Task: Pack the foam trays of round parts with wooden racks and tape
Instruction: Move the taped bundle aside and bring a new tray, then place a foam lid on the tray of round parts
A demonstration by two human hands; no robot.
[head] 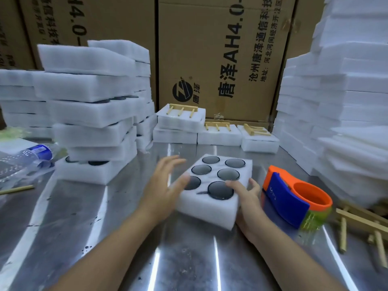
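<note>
Bottle [31, 156], clear plastic with a blue label, lies on its side at the far left of the steel table [126, 238]. One wooden stick [16, 189] lies in front of it. To the right stands a leaning stack of filled foam trays [92, 114], with dark discs showing between the layers.

Left hand [163, 185]: fingers straight and spread wide, thumb at the left edge of the foam tray [210, 208]. Motion blur hides the exact contact.

The foam tray is at the table centre, between both hands. It is a white rectangular block with two rows of three pockets. Each pocket holds one of the round parts [228, 174], dark glossy discs, six in total; the left thumb partly covers one.

Behind the tray, against printed cartons [220, 59], are four closed foam packs [219, 136]. Three of them carry wooden racks [182, 109], one each.

Right hand [247, 206]: thumb on the tray's top face, fingers curled round its right side, gripping it.

One orange-and-blue tape dispenser [287, 198] stands just beside this hand. Further right lie loose wooden racks [343, 234], in front of a tall pile of foam sheets [346, 101].
</note>
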